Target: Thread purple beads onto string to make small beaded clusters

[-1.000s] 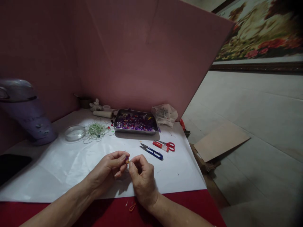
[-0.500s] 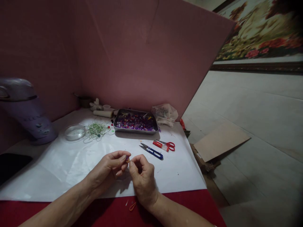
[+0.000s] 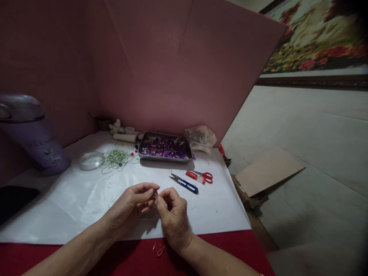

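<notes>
Between the thumb and forefinger of my left hand [image 3: 135,201] is a small purple bead [image 3: 155,191], mostly covered by the fingertips. My right hand [image 3: 174,214] is closed in a pinch right beside it, on a short bit of orange cord [image 3: 155,196] at the bead. The fingertips of both hands nearly meet, above the white sheet [image 3: 94,207]. Below them, an orange cord loop [image 3: 161,251] lies on the red cloth [image 3: 230,249]. Blue thread snips [image 3: 185,184] rest just beyond my right hand.
A metal tray [image 3: 166,159] of purple beads stands at the back. Near the snips lie red-handled scissors [image 3: 207,176] and a red-and-clear case [image 3: 195,177]. Leftward are tangled green thread [image 3: 117,158], a clear round dish [image 3: 91,160], a purple bottle [image 3: 40,142] and a dark flat object [image 3: 17,201].
Both hands stay almost in place, with only a tiny shift at the fingertips around the bead and orange cord. Nothing on the table has moved.
</notes>
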The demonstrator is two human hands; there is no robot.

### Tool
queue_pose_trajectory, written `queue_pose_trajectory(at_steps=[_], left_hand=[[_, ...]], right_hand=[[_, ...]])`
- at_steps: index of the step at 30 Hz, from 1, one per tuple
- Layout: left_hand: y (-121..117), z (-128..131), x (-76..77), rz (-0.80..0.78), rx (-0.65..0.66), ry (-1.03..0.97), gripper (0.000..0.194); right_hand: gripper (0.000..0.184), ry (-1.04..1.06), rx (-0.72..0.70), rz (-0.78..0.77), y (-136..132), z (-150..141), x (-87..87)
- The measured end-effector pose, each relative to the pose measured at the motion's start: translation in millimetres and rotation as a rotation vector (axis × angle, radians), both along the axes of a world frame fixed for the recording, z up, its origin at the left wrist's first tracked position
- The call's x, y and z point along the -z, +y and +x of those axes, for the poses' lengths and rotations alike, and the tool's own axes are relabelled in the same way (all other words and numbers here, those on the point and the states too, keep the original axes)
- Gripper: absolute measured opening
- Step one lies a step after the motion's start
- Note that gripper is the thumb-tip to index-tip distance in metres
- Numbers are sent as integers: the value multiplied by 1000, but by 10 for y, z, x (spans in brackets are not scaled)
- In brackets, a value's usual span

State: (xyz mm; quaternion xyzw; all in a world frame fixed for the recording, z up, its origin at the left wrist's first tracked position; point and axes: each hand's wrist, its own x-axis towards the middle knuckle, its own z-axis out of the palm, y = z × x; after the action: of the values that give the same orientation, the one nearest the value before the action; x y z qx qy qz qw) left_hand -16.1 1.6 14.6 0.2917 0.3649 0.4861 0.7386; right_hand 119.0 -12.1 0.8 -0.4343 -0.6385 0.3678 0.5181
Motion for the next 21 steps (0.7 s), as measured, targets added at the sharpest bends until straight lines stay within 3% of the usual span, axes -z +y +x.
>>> queue_pose_trajectory(at_steps=[21], left_hand=[[-6,5,-29,10,-17,18,14]], right_hand=[[14,-44,41,-13,4,5,17]])
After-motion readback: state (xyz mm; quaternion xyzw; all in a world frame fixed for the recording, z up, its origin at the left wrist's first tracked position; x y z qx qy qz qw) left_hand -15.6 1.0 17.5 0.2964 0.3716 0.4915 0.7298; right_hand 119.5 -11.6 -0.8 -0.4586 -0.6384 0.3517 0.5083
